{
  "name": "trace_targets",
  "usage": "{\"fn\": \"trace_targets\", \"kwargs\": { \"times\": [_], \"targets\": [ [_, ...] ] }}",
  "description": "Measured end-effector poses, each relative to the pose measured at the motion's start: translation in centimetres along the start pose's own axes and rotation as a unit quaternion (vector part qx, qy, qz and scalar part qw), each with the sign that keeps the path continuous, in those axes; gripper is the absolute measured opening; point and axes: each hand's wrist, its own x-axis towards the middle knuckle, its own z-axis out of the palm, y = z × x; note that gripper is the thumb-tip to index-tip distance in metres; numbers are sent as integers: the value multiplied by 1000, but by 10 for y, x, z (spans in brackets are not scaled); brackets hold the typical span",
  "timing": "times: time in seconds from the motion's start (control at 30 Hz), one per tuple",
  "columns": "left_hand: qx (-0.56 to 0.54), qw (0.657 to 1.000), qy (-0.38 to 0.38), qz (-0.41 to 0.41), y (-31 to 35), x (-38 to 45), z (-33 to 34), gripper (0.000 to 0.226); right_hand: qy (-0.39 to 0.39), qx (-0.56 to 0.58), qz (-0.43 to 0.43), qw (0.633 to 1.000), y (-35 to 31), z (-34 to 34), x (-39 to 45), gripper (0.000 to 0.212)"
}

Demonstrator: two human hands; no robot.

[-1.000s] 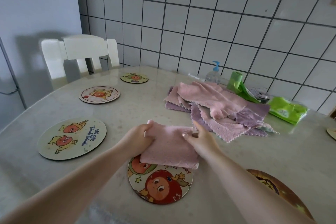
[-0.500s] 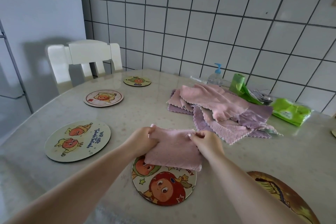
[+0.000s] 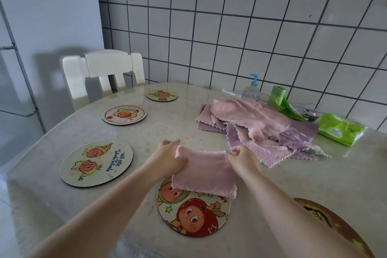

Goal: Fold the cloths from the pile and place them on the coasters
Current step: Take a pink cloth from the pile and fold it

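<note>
While both hands work at the near middle of the desk, the folded pink cloth lies with its near edge over the far part of the nearest cartoon coaster. The left hand has its grip curled round the cloth's far left corner, fingers tucked under the fold. The right hand pinches the far right corner, its grip narrow on the scalloped edge.

To the left sits a larger coaster with two figures and blue lettering; farther off lie a mid-sized coaster and a small one, all bare. A brown coaster shows at the near right edge, partly hidden by the right forearm.

On the far right the pile of cloths is a loose heap of pink and lilac pieces, well apart from the hands. Behind it stand a pump bottle, a green roll of bags and a green packet. A white chair stands at the far left of the desk, against the tiled wall.
</note>
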Motion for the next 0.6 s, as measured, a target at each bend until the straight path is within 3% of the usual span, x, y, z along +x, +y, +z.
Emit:
{"fn": "trace_targets", "kwargs": {
  "times": [0.1,0.17,0.23,0.3,0.6],
  "targets": [
    [94,985,117,87,7,0,9,46,18,-46,-167,985,-11,7,-10,39],
    [110,982,79,130,16,2,20,42,-49,-138,-227,963,-24,19,-21,46],
    [167,978,-5,123,17,4,32,39,-116,-227,-223,941,-26,30,-27,51],
    [250,960,-59,114,6,4,40,44,-156,-237,-185,941,-17,34,-30,54],
    [214,976,-40,25,-25,-19,23,82,-134,-254,-133,948,21,7,-39,81]
  ]
}}
